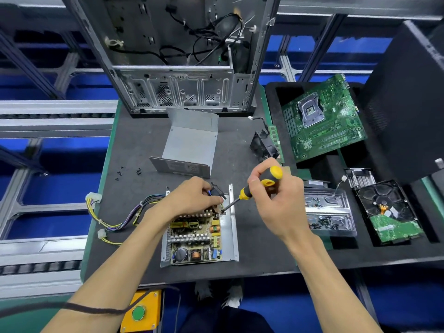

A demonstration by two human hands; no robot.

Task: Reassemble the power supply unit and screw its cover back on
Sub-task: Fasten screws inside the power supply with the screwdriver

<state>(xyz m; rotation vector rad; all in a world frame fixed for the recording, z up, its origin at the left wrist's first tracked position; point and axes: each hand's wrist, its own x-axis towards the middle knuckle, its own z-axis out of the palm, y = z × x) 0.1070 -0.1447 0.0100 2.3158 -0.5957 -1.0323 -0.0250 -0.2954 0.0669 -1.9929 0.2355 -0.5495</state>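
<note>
Right hand is gripping screwdriver, tip at power supply board | left hand is pinching there | cover is lying mid-frame on desk

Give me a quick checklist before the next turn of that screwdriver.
1. Right hand grips screwdriver: ok.
2. Tip at the board corner: ok.
3. Tip seated in a screw: cannot tell, too small.
4. Left hand steadies the parts by the tip: ok.
5. Cover off, apart from the unit: ok.
6. Loose screws within reach on the mat: ok.
</note>
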